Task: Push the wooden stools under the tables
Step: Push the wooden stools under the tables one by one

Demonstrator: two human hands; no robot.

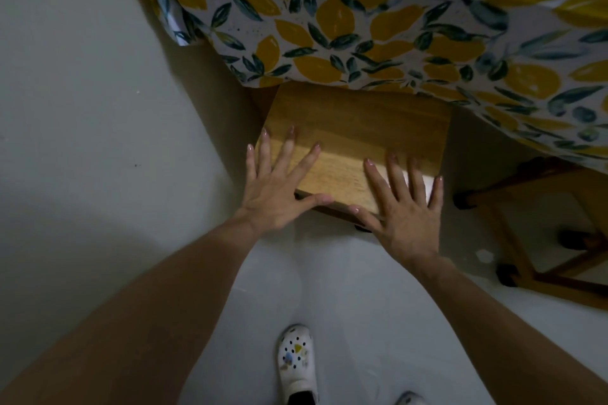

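Fingers (306, 158) spread flat on wooden stool (352, 128) seat

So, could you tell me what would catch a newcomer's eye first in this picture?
Probably the lemon-print tablecloth filling the top of the view, hanging over the table edge. Just below it at centre, the left hand and right hand lie flat with fingers spread on the near part of a wooden stool, whose far edge sits under the cloth. At the bottom, a white clog stands on the pale floor.
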